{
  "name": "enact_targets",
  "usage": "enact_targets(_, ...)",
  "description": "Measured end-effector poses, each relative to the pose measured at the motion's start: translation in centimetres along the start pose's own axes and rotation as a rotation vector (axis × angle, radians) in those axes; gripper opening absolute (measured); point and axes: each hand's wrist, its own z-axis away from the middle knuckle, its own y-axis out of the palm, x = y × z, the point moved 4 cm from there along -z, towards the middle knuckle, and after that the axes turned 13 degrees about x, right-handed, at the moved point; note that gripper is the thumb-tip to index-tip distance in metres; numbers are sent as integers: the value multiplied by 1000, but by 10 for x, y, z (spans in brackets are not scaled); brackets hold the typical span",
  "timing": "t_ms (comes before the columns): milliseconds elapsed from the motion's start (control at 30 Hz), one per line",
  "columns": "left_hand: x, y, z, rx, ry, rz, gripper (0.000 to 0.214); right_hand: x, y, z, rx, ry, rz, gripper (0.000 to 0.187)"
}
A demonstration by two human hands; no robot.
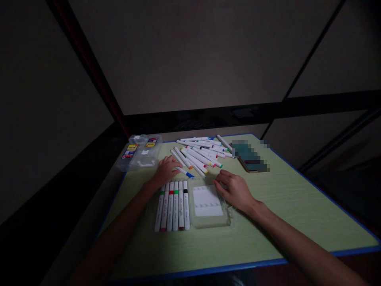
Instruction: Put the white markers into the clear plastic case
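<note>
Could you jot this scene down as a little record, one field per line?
Left hand: at one end of a blue-ended marker; grip unclear
Right hand: at the far right corner of the open clear case
Neat row: six markers, left of the white insert
Loose pile: white markers with coloured ends
Far left: clear plastic box with colourful labels
Right of pile: flat object, partly pixelated
Surface: pale green table, blue edge

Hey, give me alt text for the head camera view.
A person's left hand holds a blue-ended marker beyond a row of white markers; the right hand is at the far right corner of a clear case. Behind, loose markers lie piled on a green table, between a clear box and a partly pixelated flat object.
</note>
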Motion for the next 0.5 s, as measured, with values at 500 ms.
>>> enact_targets(500, 1, -1, 2, 2, 76, -82, 22, -1, 1, -2, 72, 15, 48, 26)
